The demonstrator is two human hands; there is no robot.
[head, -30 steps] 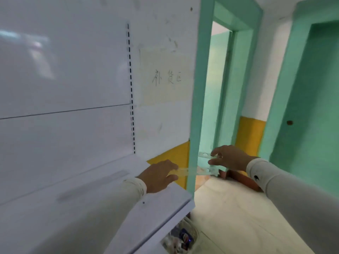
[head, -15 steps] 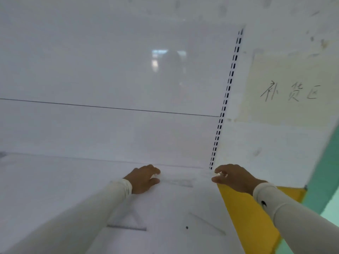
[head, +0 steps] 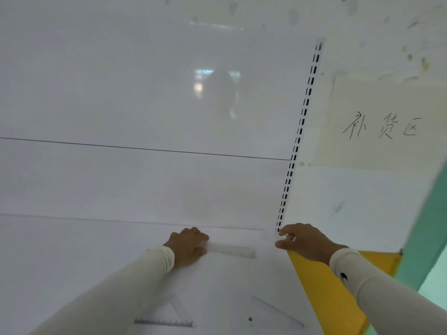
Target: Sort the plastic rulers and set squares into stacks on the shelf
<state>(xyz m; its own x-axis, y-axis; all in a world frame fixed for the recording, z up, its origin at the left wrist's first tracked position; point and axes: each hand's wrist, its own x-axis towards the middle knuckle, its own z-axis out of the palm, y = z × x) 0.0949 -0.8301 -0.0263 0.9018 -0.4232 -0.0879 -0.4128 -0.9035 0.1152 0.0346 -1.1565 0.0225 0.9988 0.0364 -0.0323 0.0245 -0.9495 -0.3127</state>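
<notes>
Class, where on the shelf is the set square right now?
Head view: the set square lies flat near the shelf's front edge, bottom centre, beside the left sleeve.

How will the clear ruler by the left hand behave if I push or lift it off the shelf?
The ruler looks thin and lies flat on the smooth shelf, so it would probably slide easily. Lifting may need an edge pried up. Clear plastic that thin is likely light and slightly bendy. The left hand touches its end.

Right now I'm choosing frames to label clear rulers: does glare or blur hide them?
Head view: glare patch sits high on the back panel, off the rulers; the ruler by the left hand looks faint; set square shows markings, softly blurred.
</notes>
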